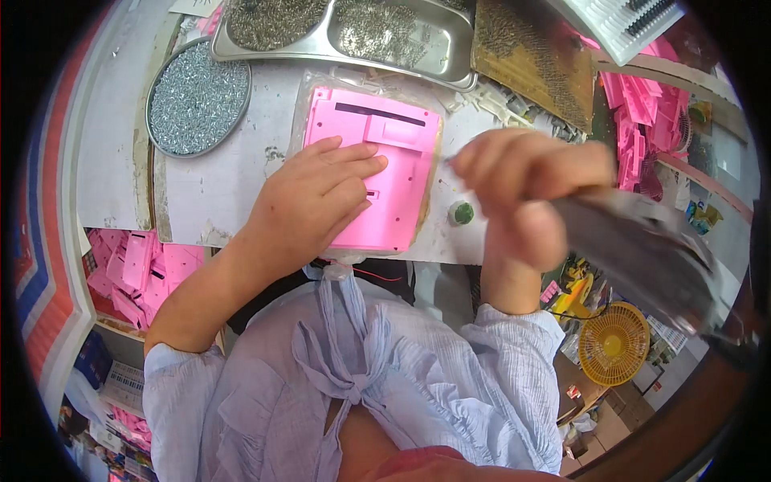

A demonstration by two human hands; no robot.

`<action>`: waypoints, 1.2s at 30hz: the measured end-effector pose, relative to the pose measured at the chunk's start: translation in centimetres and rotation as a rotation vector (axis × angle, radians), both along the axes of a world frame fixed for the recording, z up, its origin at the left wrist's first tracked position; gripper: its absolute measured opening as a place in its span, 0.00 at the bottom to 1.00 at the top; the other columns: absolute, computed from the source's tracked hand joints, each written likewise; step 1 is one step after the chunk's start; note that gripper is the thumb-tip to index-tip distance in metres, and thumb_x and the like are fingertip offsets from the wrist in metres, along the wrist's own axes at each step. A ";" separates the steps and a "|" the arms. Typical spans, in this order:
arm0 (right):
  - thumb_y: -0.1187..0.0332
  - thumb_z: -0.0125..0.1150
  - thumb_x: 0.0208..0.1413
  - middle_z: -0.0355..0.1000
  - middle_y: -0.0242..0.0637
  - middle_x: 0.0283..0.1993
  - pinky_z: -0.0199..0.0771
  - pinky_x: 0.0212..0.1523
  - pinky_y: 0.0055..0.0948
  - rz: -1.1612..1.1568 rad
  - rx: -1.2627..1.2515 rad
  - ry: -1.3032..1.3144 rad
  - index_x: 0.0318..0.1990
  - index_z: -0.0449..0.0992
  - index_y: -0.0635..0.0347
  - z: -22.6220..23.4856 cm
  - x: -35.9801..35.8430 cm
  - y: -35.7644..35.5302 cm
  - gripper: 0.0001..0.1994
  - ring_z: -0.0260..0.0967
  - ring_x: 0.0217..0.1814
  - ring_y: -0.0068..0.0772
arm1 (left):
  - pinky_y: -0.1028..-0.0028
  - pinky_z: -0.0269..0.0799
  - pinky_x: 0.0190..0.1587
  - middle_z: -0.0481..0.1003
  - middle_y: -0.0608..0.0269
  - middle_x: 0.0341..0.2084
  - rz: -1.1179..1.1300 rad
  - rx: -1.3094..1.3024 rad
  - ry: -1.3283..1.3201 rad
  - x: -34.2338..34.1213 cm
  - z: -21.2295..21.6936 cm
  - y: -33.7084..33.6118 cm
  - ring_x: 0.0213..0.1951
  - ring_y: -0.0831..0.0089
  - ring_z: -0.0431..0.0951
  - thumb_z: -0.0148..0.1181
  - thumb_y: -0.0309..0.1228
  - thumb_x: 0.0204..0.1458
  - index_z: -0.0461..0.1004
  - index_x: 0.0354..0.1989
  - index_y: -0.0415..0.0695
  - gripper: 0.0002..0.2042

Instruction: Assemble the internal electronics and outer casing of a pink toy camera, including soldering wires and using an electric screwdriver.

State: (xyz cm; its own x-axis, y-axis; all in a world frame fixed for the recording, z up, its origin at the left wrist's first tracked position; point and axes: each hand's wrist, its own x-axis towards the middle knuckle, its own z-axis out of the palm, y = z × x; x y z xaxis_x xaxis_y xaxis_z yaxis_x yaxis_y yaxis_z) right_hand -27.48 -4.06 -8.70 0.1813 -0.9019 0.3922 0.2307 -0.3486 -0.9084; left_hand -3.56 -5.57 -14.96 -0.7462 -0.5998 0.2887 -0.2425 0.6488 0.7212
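Observation:
A pink plastic panel (pixel 401 185) with slots and small holes lies in front of me on a clear-wrapped pad. My left hand (pixel 317 189) rests on the panel's left half, fingers stretched out and pressing flat. Raised to the right of the panel is my right hand (pixel 522 181), closed and blurred by motion. It grips what looks like a dark electric screwdriver (pixel 642 249), whose body runs out to the right. Something small and dark shows at the fingertips, too blurred to name. A green round piece (pixel 461 213) sits on the table below that hand.
A round dish of silvery screws (pixel 199 96) stands at left. Along the back are a divided steel tray (pixel 438 48) of screws and a brown board (pixel 534 60) covered with more. Pink parts (pixel 144 269) fill a space at lower left. A yellow basket (pixel 614 345) is at lower right.

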 end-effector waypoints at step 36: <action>0.61 0.59 0.65 0.69 0.23 0.23 0.67 0.22 0.23 0.254 -0.016 -0.103 0.49 0.66 0.49 3.4 6.7 -3.1 0.11 0.66 0.21 0.21 | 0.53 0.60 0.69 0.85 0.60 0.42 0.312 0.079 0.231 2.9 0.1 0.3 0.47 0.65 0.85 0.69 0.24 0.50 0.82 0.38 0.44 0.07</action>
State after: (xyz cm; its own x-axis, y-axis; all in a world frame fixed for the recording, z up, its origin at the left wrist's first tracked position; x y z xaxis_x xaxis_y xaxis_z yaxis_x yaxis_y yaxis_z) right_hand -20.77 -7.15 -5.30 0.3595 -0.8260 0.4341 0.4034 -0.2819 -0.8705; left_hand -0.63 -5.27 -14.87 -0.4455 -0.8145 0.3717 -0.2442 0.5100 0.8248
